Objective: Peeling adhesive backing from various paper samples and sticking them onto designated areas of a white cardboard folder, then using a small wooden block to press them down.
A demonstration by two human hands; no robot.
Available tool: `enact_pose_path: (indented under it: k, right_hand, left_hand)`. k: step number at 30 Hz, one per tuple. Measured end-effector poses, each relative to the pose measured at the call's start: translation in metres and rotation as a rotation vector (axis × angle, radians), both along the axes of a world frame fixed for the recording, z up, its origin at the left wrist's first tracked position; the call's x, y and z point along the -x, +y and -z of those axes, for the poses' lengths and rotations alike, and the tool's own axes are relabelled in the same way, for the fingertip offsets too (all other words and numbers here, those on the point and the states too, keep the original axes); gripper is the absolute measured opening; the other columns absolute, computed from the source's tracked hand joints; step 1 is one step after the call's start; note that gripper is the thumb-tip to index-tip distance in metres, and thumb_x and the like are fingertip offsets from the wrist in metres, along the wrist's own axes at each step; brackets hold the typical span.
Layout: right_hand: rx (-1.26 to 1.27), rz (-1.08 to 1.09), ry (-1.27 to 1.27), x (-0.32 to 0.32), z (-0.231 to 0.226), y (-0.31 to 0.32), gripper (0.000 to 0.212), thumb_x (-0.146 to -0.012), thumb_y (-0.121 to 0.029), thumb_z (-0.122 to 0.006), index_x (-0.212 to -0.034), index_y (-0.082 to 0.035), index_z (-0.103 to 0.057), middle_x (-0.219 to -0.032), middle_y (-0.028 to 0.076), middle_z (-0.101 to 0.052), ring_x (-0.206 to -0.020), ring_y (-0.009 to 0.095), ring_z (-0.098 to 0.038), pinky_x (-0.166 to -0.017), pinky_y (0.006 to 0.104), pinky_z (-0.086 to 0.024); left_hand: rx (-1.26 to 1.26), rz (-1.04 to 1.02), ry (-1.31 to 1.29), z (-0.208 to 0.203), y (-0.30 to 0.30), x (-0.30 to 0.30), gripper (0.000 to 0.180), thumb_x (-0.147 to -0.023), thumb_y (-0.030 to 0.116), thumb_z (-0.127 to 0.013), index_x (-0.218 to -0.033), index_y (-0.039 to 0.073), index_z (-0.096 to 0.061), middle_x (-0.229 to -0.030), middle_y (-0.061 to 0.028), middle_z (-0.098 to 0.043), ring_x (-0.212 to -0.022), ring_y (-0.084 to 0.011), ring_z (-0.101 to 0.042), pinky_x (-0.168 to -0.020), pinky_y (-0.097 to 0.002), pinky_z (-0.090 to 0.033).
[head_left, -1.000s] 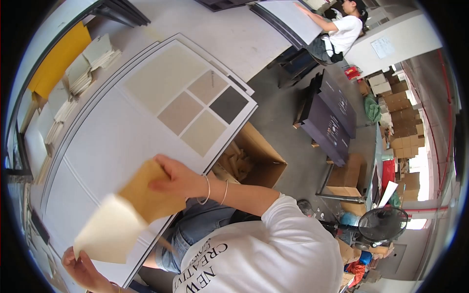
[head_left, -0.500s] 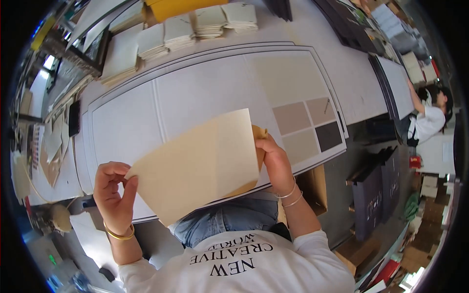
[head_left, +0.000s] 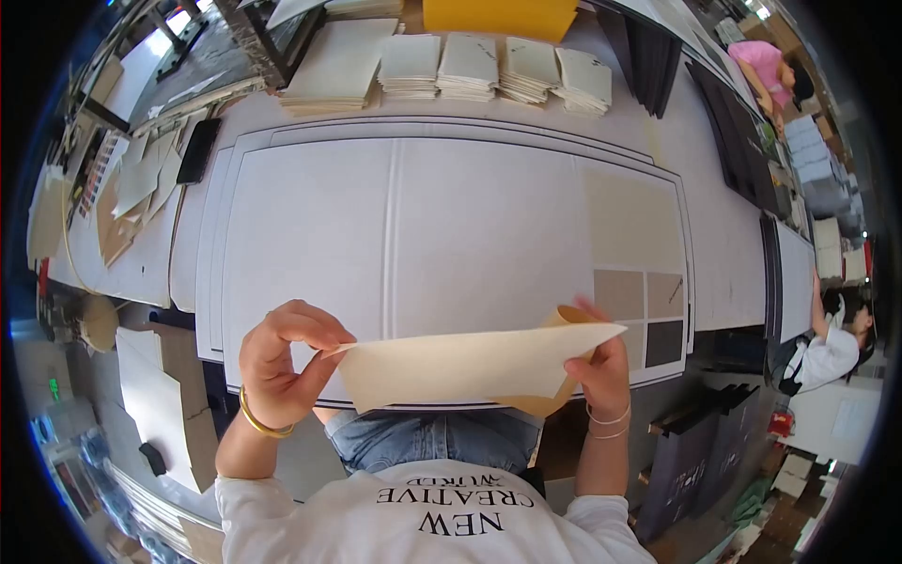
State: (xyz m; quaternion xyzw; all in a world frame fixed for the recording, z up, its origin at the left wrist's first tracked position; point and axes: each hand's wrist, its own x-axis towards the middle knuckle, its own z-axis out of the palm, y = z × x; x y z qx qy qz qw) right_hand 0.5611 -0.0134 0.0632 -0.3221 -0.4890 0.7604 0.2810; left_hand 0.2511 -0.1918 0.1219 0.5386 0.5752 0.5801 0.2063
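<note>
A cream paper sheet (head_left: 460, 362) is stretched between my two hands above the near edge of the table, tilted so that it looks narrow. My left hand (head_left: 287, 362) pinches its left corner between thumb and fingers. At the other end, my right hand (head_left: 604, 371) grips the sheet with the thumb in front. A tan layer (head_left: 540, 404) shows behind and below the sheet near that hand, with a curled edge above; whether it is joined to the sheet I cannot tell. Beyond lies a large white panel (head_left: 489, 254) with beige and dark squares at its right end, atop similar panels.
Stacks of cream sheets (head_left: 409, 70) line the far side, before a yellow box (head_left: 498, 17). A black phone (head_left: 198, 150) lies at the left beside paper scraps (head_left: 141, 188). Dark boards (head_left: 648, 66) stand at the back right. Two people work at the right, one in white (head_left: 827, 362).
The sheet has tilted to a flatter, narrower look, still in both hands. My view has shifted, so the panel and the stacks appear further right and straighter.
</note>
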Motion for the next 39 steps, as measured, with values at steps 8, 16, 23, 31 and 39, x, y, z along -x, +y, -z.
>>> enact_pose_path:
  k: [8, 16, 23, 31, 39]
  right_hand:
    - [-0.672, -0.050, -0.396, 0.005, -0.035, 0.025, 0.014, -0.082, -0.002, -0.067, -0.094, 0.004, -0.064, -0.076, 0.005, -0.065, -0.066, 0.008, -0.056, -0.060, 0.0218, -0.044]
    - [-0.440, -0.017, -0.460, 0.036, -0.020, 0.091, 0.013, -0.087, -0.007, -0.064, -0.093, 0.004, -0.064, -0.080, -0.003, -0.061, -0.071, 0.004, -0.052, -0.065, 0.0200, -0.043]
    - [-0.238, 0.026, -0.366, 0.044, 0.012, 0.133, 0.011, -0.088, -0.007, -0.063, -0.094, 0.001, -0.063, -0.085, 0.001, -0.064, -0.073, 0.005, -0.054, -0.067, 0.0206, -0.045]
    - [-0.146, -0.012, -0.369, 0.056, 0.037, 0.153, 0.014, -0.088, -0.008, -0.062, -0.099, 0.000, -0.062, -0.091, 0.002, -0.065, -0.079, 0.007, -0.059, -0.071, 0.0226, -0.048]
    - [-0.117, -0.050, -0.389, 0.062, 0.048, 0.158, 0.016, -0.088, -0.007, -0.062, -0.101, 0.001, -0.062, -0.092, 0.003, -0.066, -0.081, 0.008, -0.060, -0.073, 0.0230, -0.049]
  left_hand:
    - [0.074, 0.008, -0.225, 0.033, 0.032, 0.020, 0.021, -0.079, -0.013, -0.061, -0.093, 0.002, -0.054, -0.087, -0.0050, -0.061, -0.074, -0.0092, -0.055, -0.064, -0.0222, -0.043]
    - [0.119, -0.188, -0.105, 0.065, 0.094, 0.035, 0.059, -0.078, -0.009, -0.061, -0.132, 0.008, -0.043, -0.139, -0.0087, -0.039, -0.107, -0.0204, -0.058, -0.077, -0.0284, -0.047]
    - [0.194, -0.252, 0.162, 0.092, 0.082, 0.045, 0.045, -0.074, -0.011, -0.059, -0.116, 0.005, -0.052, -0.114, -0.0096, -0.054, -0.098, -0.0245, -0.056, -0.077, -0.0339, -0.046]
    - [0.329, 0.037, 0.746, 0.104, 0.055, 0.015, 0.064, -0.067, 0.018, -0.076, -0.127, 0.019, -0.053, -0.105, -0.0048, -0.049, -0.092, -0.0230, -0.050, -0.085, -0.0400, -0.039]
    - [0.488, 0.027, 0.892, 0.106, 0.059, 0.002, 0.071, -0.071, 0.044, -0.071, -0.136, 0.025, -0.048, -0.110, -0.0034, -0.046, -0.100, -0.0192, -0.045, -0.090, -0.0408, -0.039]
